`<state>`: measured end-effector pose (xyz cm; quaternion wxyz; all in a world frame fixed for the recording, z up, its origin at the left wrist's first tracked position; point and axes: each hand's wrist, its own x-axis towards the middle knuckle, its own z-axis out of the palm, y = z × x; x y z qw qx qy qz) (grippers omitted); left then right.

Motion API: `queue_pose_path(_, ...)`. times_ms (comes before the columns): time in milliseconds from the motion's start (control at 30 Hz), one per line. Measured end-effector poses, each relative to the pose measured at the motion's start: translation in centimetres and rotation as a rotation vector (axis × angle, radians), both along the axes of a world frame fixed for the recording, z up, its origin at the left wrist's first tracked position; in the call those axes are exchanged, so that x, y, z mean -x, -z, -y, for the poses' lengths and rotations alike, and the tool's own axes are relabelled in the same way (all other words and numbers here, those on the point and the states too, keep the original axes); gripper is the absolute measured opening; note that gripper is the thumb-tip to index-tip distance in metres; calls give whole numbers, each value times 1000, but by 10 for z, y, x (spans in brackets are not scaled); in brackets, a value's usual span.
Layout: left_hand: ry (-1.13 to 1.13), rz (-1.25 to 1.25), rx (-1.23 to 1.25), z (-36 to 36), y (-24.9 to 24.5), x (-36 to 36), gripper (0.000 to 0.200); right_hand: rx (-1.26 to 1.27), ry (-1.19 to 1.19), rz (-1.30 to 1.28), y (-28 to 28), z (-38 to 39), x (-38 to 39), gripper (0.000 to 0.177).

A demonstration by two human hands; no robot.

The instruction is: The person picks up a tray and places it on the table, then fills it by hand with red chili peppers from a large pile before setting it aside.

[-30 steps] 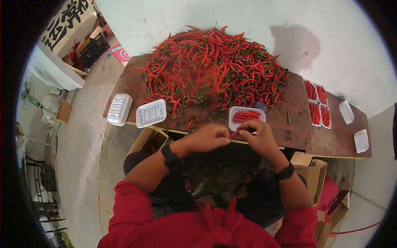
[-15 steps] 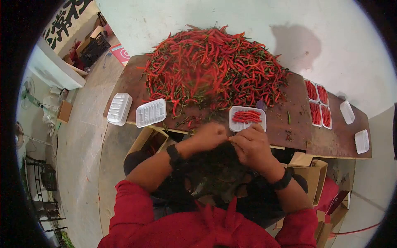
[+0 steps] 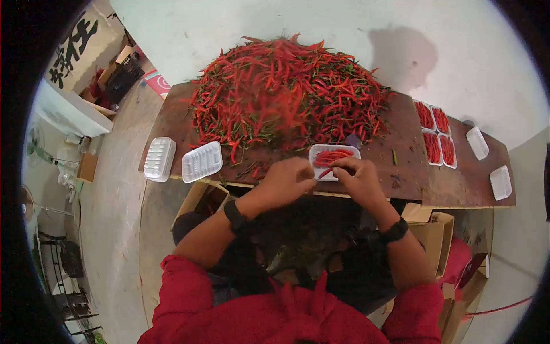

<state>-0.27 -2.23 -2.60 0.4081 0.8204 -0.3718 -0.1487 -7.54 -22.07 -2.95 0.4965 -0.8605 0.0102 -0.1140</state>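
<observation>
My right hand (image 3: 361, 179) is at the near right edge of a white plastic tray (image 3: 314, 150), its thumb and fingers pinched on a red chili pepper (image 3: 325, 172). That pepper slants over the tray's near side. Several red chili peppers (image 3: 334, 156) lie side by side in the tray. To the left, my left hand (image 3: 285, 180) is closed at the table's front edge with its fingers curled; I cannot see what, if anything, is in them. Beyond both hands rises a large heap of red chili peppers with green stems (image 3: 292, 86).
A stack of white trays (image 3: 160, 159) and a single tray (image 3: 202, 161) stand at the table's left. Filled trays of chili peppers (image 3: 433, 133) and two white trays (image 3: 477, 143) lie on the right. Cardboard boxes (image 3: 438, 241) sit below the table (image 3: 409, 192).
My right hand has moved up to the tray and now holds a chili pepper over it. My left hand has separated from the right one. The view has shifted slightly.
</observation>
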Motion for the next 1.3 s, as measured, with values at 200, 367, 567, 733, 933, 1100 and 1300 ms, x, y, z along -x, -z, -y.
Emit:
queue_pose_path(200, -40, -76, 39, 23, -3, -1, 24, -99, -31, -21, 1, 3, -4, 19)
queue_pose_path(367, -44, -95, 3, 36, -1, -5, 24, -149, 17, -54, 8, 13, -7, 20)
queue_pose_path(567, -29, 245, -120, 39, 20, -19, 21, 156, 179, -37, 8, 36, -9, 20)
queue_pose_path(733, -12, 309, -238, 44, 30, -21, 17, 417, 169, -9, 27, 42, -10, 19)
queue_pose_path(933, -6, 366, -287, 51, 36, -23, 17, 546, 18, -156, 35, 36, -11, 15)
queue_pose_path(1100, -31, 349, -342, 53, 34, -24, 20, 645, -45, -208, 32, 31, -13, 14)
queue_pose_path(1300, -4, 378, -277, 53, 36, -25, 22, 668, -54, -183, 30, 30, -14, 15)
